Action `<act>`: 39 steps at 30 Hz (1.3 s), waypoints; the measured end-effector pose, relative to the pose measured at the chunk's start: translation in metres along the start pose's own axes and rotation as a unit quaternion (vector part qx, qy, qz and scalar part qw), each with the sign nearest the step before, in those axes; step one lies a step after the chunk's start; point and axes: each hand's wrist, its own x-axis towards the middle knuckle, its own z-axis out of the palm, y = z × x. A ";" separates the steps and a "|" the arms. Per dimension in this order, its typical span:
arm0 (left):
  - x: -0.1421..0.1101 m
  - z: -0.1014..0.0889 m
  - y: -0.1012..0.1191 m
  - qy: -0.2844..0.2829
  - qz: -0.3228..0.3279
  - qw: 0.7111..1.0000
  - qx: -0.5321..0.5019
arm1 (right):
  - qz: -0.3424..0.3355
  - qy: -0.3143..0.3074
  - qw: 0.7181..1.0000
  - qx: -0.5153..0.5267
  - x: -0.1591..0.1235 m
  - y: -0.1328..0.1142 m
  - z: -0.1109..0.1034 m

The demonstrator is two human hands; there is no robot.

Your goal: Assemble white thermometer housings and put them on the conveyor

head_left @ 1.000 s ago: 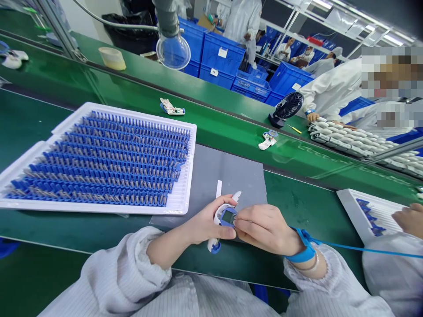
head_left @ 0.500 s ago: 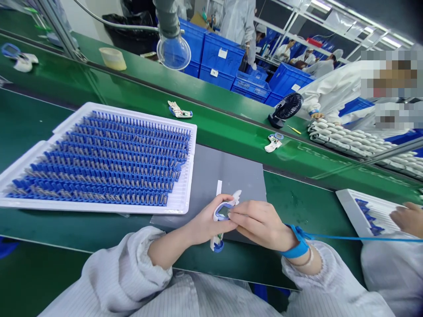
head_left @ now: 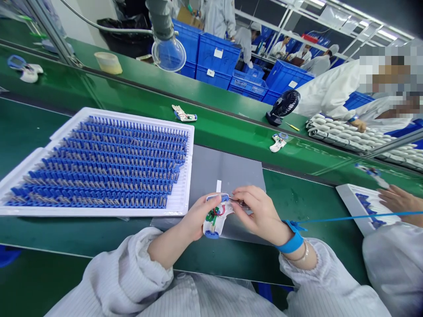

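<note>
My left hand [head_left: 198, 215] grips an opened white handheld device housing [head_left: 228, 210], shaped like a thermometer gun, with blue end pieces. Inside it a green circuit board [head_left: 210, 215] and red wires show. At the housing's right side my right hand [head_left: 256, 213] is closed, thumb and fingers around a small dark part by a thin black wire; what the part is, I cannot make out. Both hands are over a grey mat [head_left: 228, 169]. To their left stands a white tray [head_left: 178, 207] with rows of blue pieces bearing metal springs [head_left: 109, 163].
Along the green conveyor [head_left: 224, 130] lie more opened housings [head_left: 183, 113]. Behind it are a black fan [head_left: 283, 108] and stacked white parts [head_left: 333, 136]. At right, a co-worker's hand [head_left: 401, 200] is above a second white tray [head_left: 346, 207]. A blue wrist cord [head_left: 350, 218] runs rightward.
The housing has been turned over, from its display face to the open inside with board and wires. My right fingers have shifted to its right side. The co-worker's hand now holds a housing.
</note>
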 end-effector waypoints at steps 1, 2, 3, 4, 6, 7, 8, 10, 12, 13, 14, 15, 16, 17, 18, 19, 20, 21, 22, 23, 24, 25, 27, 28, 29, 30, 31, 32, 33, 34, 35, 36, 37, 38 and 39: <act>0.000 0.000 0.000 0.001 0.000 1.000 0.004 | 0.002 -0.003 1.000 0.002 0.001 -0.001 0.001; 0.000 -0.001 -0.001 0.003 -0.001 1.000 0.005 | 0.001 -0.005 1.000 0.003 0.001 -0.001 0.002; 0.000 -0.001 -0.001 0.006 -0.001 1.000 0.003 | -0.003 -0.004 1.000 0.002 0.001 -0.001 0.003; 0.001 0.000 -0.001 0.011 -0.002 1.000 -0.002 | -0.005 -0.001 1.000 0.000 0.001 -0.001 0.004; 0.002 0.001 -0.001 0.029 -0.006 0.999 -0.013 | -0.008 0.004 1.000 -0.002 0.001 -0.001 0.003; 0.002 0.001 -0.001 0.039 -0.009 0.999 -0.018 | -0.010 -0.001 1.000 -0.001 0.001 -0.001 0.003; 0.002 0.002 -0.001 0.046 -0.013 0.999 -0.020 | -0.014 -0.010 1.000 0.001 0.001 -0.001 0.002; 0.002 0.002 -0.002 0.057 -0.022 0.998 -0.022 | -0.024 -0.035 0.999 0.005 0.003 0.000 -0.001; 0.002 0.002 -0.002 0.060 -0.026 0.998 -0.025 | -0.030 -0.049 0.998 0.008 0.003 0.000 -0.001; 0.002 0.001 -0.003 0.061 -0.027 0.997 -0.024 | -0.028 -0.048 0.998 0.007 0.003 0.000 -0.001; 0.002 0.001 -0.003 0.061 -0.025 0.998 -0.021 | -0.024 -0.042 0.999 0.002 0.003 0.001 0.000; 0.002 0.000 -0.003 0.059 -0.022 0.998 -0.015 | -0.021 -0.035 0.999 -0.005 0.003 0.001 0.001; 0.001 0.000 -0.003 0.058 -0.016 0.998 -0.009 | -0.020 -0.030 0.999 -0.012 0.002 0.001 0.001; 0.001 0.000 -0.003 0.056 -0.011 0.998 -0.003 | -0.024 -0.029 0.999 -0.016 0.001 0.001 0.002; 0.001 0.000 -0.003 0.056 -0.006 0.998 0.002 | -0.031 -0.033 0.999 -0.018 0.001 0.000 0.002; 0.000 0.000 -0.003 0.058 -0.002 0.998 0.007 | -0.040 -0.041 0.998 -0.016 0.000 0.000 0.002; 0.000 0.000 -0.003 0.062 0.000 0.998 0.011 | -0.050 -0.053 0.997 -0.013 0.000 0.000 0.001; 0.000 0.001 -0.003 0.066 0.002 0.998 0.016 | -0.059 -0.066 0.996 -0.011 0.000 0.000 0.000; 0.000 0.001 -0.004 0.070 0.004 0.997 0.025 | -0.068 -0.078 0.995 -0.010 0.000 0.000 -0.001; 0.001 0.001 -0.004 0.074 0.005 0.997 0.034 | -0.075 -0.088 0.993 -0.014 0.000 0.000 -0.002; 0.001 0.001 -0.005 0.078 0.005 0.996 0.044 | -0.082 -0.098 0.992 -0.021 0.000 0.000 -0.002; 0.002 0.001 -0.007 0.082 0.004 0.995 0.054 | -0.089 -0.106 0.990 -0.031 0.000 0.000 -0.003; 0.003 0.000 -0.009 0.085 0.003 0.993 0.076 | -0.104 -0.117 0.986 -0.054 -0.002 0.001 -0.004; 0.003 -0.001 -0.010 0.085 0.006 0.992 0.089 | -0.111 -0.118 0.985 -0.061 -0.004 0.002 -0.004; 0.003 -0.002 -0.010 0.084 0.012 0.991 0.106 | -0.118 -0.113 0.985 -0.061 -0.006 0.003 -0.005; 0.002 -0.003 -0.009 0.081 0.022 0.988 0.130 | -0.125 -0.103 0.985 -0.051 -0.008 0.004 -0.007; 0.001 -0.005 -0.009 0.080 0.036 0.983 0.162 | -0.130 -0.085 0.987 -0.037 -0.011 0.006 -0.009; 0.000 -0.006 -0.007 0.079 0.054 0.975 0.201 | -0.130 -0.062 0.989 -0.023 -0.014 0.008 -0.011; -0.002 -0.006 -0.006 0.076 0.074 0.964 0.243 | -0.123 -0.039 0.992 -0.012 -0.017 0.010 -0.013; -0.004 -0.007 -0.005 0.068 0.093 0.952 0.284 | -0.109 -0.022 0.994 -0.007 -0.020 0.011 -0.015; -0.006 -0.007 -0.004 0.057 0.109 0.939 0.321 | -0.087 -0.015 0.996 -0.009 -0.023 0.014 -0.017; -0.007 -0.007 -0.003 0.044 0.117 0.928 0.352 | -0.063 -0.019 0.998 -0.013 -0.026 0.016 -0.018; -0.008 -0.006 -0.004 0.032 0.116 0.919 0.376 | -0.038 -0.035 0.999 -0.013 -0.029 0.020 -0.019; -0.009 -0.005 -0.005 0.021 0.110 0.913 0.391 | -0.013 -0.060 0.998 -0.007 -0.033 0.025 -0.020; -0.009 -0.004 -0.007 0.013 0.101 0.910 0.402 | 0.012 -0.091 0.996 0.004 -0.037 0.033 -0.022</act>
